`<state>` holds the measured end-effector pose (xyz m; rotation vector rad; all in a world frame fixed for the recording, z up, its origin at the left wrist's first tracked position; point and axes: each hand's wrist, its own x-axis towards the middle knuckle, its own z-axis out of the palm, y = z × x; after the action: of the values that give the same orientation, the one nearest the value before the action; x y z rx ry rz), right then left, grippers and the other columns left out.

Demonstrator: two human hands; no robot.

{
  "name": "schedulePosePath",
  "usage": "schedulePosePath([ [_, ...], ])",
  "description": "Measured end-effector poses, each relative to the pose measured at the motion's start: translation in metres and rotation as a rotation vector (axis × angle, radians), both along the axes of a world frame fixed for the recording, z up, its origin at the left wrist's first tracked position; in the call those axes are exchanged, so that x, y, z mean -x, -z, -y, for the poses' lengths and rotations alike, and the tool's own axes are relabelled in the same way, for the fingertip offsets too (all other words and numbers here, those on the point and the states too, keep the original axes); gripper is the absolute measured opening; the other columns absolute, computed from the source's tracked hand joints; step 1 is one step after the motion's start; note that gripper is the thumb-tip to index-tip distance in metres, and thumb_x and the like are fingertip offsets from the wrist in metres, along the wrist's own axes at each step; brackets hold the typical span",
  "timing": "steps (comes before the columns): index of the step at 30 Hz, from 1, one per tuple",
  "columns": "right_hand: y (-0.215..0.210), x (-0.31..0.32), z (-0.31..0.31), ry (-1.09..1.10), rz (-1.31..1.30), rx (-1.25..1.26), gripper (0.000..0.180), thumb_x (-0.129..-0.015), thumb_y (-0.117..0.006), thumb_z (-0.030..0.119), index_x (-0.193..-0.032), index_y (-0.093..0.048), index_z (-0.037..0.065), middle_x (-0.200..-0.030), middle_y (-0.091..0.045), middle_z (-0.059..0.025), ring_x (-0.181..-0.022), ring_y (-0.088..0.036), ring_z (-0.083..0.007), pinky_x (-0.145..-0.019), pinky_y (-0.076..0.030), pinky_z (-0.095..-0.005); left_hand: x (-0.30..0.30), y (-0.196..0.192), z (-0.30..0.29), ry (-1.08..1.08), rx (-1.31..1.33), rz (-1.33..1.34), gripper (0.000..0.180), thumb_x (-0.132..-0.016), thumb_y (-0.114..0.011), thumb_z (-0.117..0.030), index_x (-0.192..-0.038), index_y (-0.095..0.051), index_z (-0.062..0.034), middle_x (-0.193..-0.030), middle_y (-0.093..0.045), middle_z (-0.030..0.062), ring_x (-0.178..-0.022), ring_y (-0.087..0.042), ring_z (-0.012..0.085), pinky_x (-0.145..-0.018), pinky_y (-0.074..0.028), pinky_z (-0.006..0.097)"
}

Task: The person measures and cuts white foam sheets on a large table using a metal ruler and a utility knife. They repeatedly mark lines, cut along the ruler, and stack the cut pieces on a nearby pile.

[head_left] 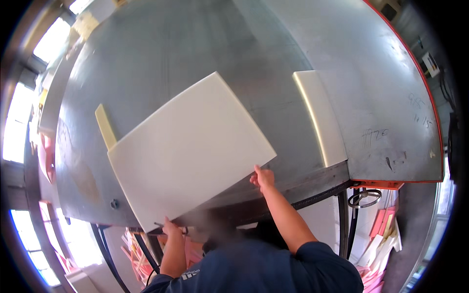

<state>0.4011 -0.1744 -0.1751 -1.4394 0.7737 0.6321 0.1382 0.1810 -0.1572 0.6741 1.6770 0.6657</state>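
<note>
A large, pale cream board (190,151), smooth and foam-like, lies at a slant over the grey metal table (234,97). At its lower left edge is my left hand (171,228), fingers closed on the edge. A thin dark stick, perhaps a pen (159,224), pokes out beside those fingers; its far end is hidden. My right hand (264,179) pinches the near edge by the right corner, thumb on top and fingers curled below. From under the board's left side a narrow yellowish strip (105,126) sticks out.
To the right, a long cream block (320,119) lies along a raised metal plate (381,97) with a red rim. Below the table's right corner hangs a metal ring (365,198). Pink and cream offcuts (381,249) are heaped on the floor at right.
</note>
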Motion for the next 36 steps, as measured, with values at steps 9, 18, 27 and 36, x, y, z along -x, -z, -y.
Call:
schedulePosePath([
  [9, 0.001, -0.011, -0.033, 0.027, 0.054, 0.185, 0.033, -0.093, -0.058, 0.021, -0.072, -0.061, -0.005, -0.062, -0.062, -0.0114, -0.048, -0.062, -0.0187, -0.04, -0.048, -0.026, 0.004, -0.116, -0.062, 0.207, -0.1, 0.56, 0.018, -0.085, -0.071, -0.023, -0.076, -0.058, -0.0145, -0.061, -0.052, -0.0058, -0.043, -0.035, 0.0055, -0.038, -0.024, 0.022],
  [18, -0.018, 0.018, 0.022, 0.264, 0.258, 0.138, 0.03, -0.092, -0.06, 0.019, -0.072, -0.061, -0.004, -0.063, -0.062, -0.0106, -0.047, -0.059, -0.0166, -0.045, -0.05, -0.0273, 0.023, -0.118, -0.035, 0.348, -0.156, 0.413, 0.015, -0.09, -0.067, -0.021, -0.087, -0.057, -0.0101, -0.065, -0.048, -0.003, -0.053, -0.039, 0.0077, -0.047, -0.033, 0.023],
  [27, 0.028, 0.011, 0.119, 0.342, 0.176, 0.426, 0.03, -0.092, -0.058, 0.018, -0.078, -0.065, -0.008, -0.066, -0.065, -0.0129, -0.052, -0.065, -0.0189, -0.047, -0.054, -0.0285, -0.076, -0.04, 0.019, 0.683, 0.17, 0.133, 0.028, -0.088, -0.071, -0.028, -0.075, -0.053, -0.0109, -0.062, -0.044, -0.002, -0.053, -0.041, 0.009, -0.046, -0.035, 0.024],
  [36, 0.016, -0.005, 0.15, 0.353, 0.111, 0.472, 0.03, -0.094, -0.055, 0.022, -0.083, -0.068, -0.002, -0.064, -0.067, -0.0108, -0.053, -0.068, -0.0192, -0.052, -0.053, -0.0302, -0.084, -0.017, 0.043, 0.702, 0.219, 0.064, 0.029, -0.088, -0.071, -0.03, -0.075, -0.053, -0.0112, -0.061, -0.044, -0.0018, -0.051, -0.042, 0.0095, -0.045, -0.037, 0.024],
])
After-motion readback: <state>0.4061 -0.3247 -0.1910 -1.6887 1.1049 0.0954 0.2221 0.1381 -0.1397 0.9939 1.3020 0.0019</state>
